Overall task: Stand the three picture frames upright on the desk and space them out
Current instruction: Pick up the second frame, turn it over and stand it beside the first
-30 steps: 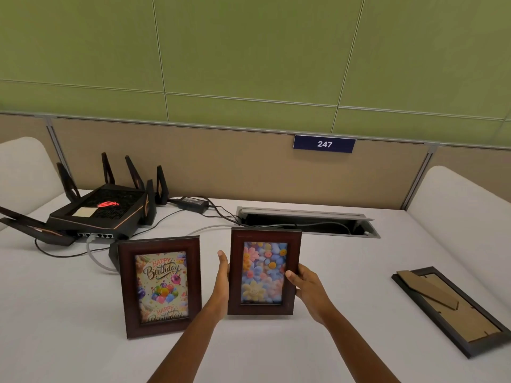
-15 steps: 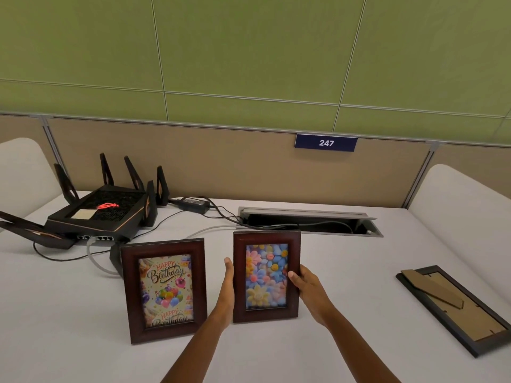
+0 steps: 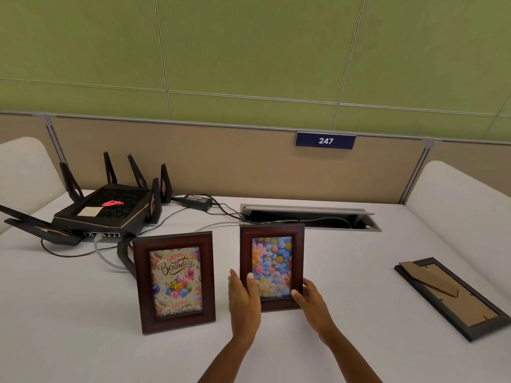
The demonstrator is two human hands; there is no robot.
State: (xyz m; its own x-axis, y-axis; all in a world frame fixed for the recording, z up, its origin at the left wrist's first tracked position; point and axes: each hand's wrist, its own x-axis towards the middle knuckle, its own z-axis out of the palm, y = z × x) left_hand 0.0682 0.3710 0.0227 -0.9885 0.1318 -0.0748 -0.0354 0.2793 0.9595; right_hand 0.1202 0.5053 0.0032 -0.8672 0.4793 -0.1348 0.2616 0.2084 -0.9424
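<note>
Two dark wooden picture frames stand upright on the white desk [image 3: 83,327]. The birthday frame [image 3: 174,281] is on the left. The flower frame [image 3: 272,261] stands just right of it, a small gap between them. My left hand [image 3: 243,302] presses the flower frame's lower left edge, thumb on its front. My right hand [image 3: 312,302] holds its lower right corner, thumb in front and fingers behind. A black frame [image 3: 453,297] lies face down at the far right, its cardboard back and stand showing.
A black router [image 3: 107,208] with antennas sits at the back left, its cables trailing toward the birthday frame. A power adapter [image 3: 196,201] and an open cable tray [image 3: 309,217] lie behind the frames. Cream padded side panels bound the desk on both sides.
Both hands have slid down from the middle of the flower frame's sides to its lower part. The frame stays upright in about the same spot.
</note>
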